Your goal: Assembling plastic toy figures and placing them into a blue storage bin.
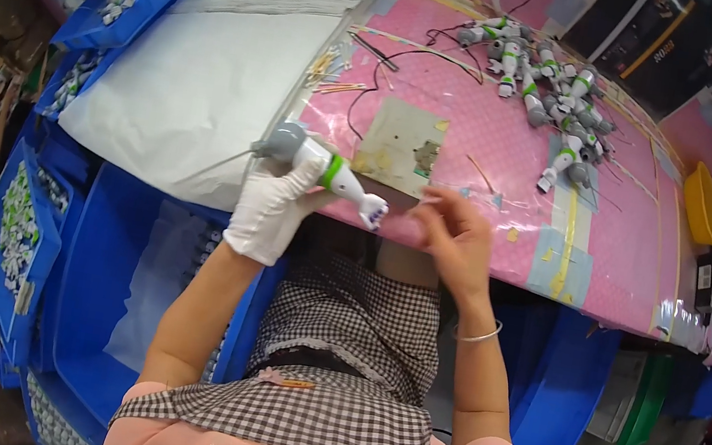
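My left hand (pixel 270 209), in a white glove, is closed round a white toy arm (pixel 344 181) with a green band, a grey rounded shoulder end and a thin rod or wire trailing to the left. The toy's small white hand points right, toward my right hand (pixel 461 247). That hand is bare, its thumb and fingers drawn together just right of the toy and apart from it; whatever they pinch is too small to make out. Beyond both hands a grey metal plate (pixel 389 130) lies on the pink table (pixel 476 111).
Similar toy arms (pixel 571 98) are heaped at the far right. Cotton swabs (pixel 333 87) and a dark cable lie beyond the left hand. White sheeting (pixel 202 77) covers the left side. Blue bins (pixel 101 275) stand left, and a yellow basin (pixel 702 203) sits right.
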Available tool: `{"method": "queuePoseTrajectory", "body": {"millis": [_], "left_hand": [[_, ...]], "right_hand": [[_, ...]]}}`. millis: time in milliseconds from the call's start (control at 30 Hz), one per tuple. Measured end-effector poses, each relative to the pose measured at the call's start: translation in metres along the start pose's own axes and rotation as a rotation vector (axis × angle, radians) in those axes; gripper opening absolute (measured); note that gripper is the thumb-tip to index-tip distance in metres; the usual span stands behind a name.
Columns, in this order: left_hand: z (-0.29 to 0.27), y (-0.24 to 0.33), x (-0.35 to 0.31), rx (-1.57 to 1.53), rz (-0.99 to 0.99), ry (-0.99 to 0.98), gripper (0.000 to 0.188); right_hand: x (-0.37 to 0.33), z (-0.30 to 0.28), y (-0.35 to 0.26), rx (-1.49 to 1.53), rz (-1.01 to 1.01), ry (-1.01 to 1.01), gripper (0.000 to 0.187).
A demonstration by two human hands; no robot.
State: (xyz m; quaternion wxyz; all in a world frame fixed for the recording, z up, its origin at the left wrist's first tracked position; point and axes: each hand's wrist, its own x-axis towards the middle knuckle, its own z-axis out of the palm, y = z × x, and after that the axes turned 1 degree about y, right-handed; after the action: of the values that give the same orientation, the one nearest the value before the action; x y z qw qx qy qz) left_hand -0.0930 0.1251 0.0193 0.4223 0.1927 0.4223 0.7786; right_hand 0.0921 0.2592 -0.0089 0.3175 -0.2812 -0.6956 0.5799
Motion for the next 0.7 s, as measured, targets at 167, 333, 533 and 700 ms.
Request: {"method": "queuePoseTrajectory", "body": {"millis": [167, 333, 533, 700], "left_hand": [[0.019, -0.006, 0.015, 0.014, 0.113, 0.032, 0.024], [0.030, -0.033, 0.031, -0.136, 0.052, 0.093, 0.026], [0.030, -0.028, 0.040, -0.085, -0.084, 0.039, 0.025], [0.028, -0.020, 0.034, -0.090, -0.133, 0.019, 0.033]], "right_hand": [[0.057, -0.070, 0.034, -0.847, -0.348, 0.456, 0.018], [0.068, -0.050, 0.016, -0.633, -0.317, 0.374, 0.014], [0.045, 0.004, -0.020, -0.224, -0.640, 0.073, 0.005], [0.080, -0.004, -0.004, -0.327, -0.577, 0.391, 0.010]]}}
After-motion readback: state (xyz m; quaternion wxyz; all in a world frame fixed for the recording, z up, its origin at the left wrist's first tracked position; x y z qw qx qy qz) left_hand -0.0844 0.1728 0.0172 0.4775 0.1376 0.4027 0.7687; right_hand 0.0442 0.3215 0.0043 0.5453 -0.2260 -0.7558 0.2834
